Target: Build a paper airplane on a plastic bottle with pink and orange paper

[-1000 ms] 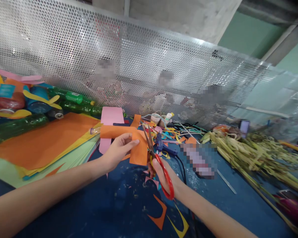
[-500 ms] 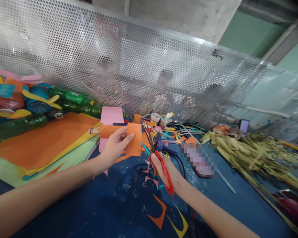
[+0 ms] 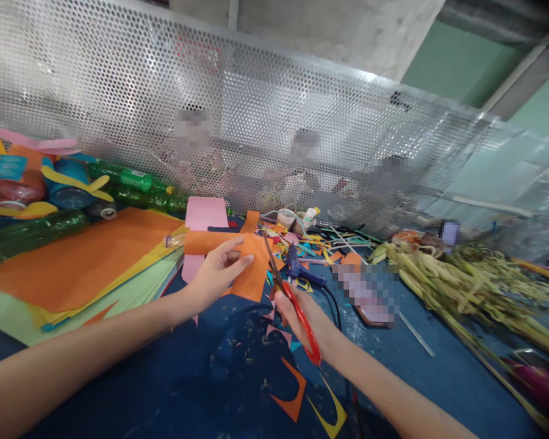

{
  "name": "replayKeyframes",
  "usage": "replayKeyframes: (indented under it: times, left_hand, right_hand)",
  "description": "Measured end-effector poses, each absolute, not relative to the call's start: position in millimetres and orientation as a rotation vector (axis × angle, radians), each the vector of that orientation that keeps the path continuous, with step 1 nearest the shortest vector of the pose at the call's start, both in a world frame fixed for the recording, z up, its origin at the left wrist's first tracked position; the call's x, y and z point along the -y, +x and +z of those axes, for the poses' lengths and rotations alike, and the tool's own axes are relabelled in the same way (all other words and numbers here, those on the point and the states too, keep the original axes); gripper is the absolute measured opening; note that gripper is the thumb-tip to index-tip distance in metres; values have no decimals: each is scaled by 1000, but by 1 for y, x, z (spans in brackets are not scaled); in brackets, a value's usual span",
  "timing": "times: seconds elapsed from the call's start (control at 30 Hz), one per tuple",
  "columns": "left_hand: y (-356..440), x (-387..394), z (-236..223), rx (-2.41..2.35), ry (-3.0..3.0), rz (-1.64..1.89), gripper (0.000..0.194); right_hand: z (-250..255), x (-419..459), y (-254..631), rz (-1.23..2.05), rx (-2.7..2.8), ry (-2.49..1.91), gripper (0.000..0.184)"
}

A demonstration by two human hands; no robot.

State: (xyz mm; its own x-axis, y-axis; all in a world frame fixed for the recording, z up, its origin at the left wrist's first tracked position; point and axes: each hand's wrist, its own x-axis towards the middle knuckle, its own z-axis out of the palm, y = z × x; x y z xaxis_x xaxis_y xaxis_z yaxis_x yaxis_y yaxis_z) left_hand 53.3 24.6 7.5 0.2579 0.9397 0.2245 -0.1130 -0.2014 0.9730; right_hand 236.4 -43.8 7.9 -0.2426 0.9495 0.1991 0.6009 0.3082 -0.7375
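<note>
My left hand [image 3: 222,265] pinches a small piece of orange paper [image 3: 252,274], thumb on its near face. My right hand [image 3: 302,311] is closed round the red handles of a pair of scissors [image 3: 304,332], whose blades point up and away beside the paper's right edge. The blades look nearly closed. Just behind my left hand lies a bottle [image 3: 176,241] wrapped in orange paper, with pink paper [image 3: 207,212] sticking out above and below it.
Stacked coloured sheets [image 3: 96,256] and green bottles [image 3: 36,235] fill the left. A blue glue gun [image 3: 302,268] with a black cord lies among paper scraps. Dried husks [image 3: 466,280] spread at the right. Cut-offs [image 3: 295,390] lie in front. People sit behind a perforated screen [image 3: 265,91].
The orange paper has tilted and shifted slightly to the right and down, with my left hand following. The scissors have stayed close to the same spot, their blades now closer together.
</note>
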Motion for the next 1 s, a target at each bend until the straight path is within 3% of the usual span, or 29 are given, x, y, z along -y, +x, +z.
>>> replayKeyframes:
  times: [0.37,0.77,1.0]
  left_hand:
    - [53,-26,5,-842,1506,1193,51]
    - [54,-26,8,-879,1611,1229,23]
    - [52,-24,12,-889,1532,1139,22]
  right_hand:
    - [5,41,239,662,1939,-1391,27]
    - [17,44,234,660,1948,-1379,29]
    - [18,45,233,656,2002,-1389,30]
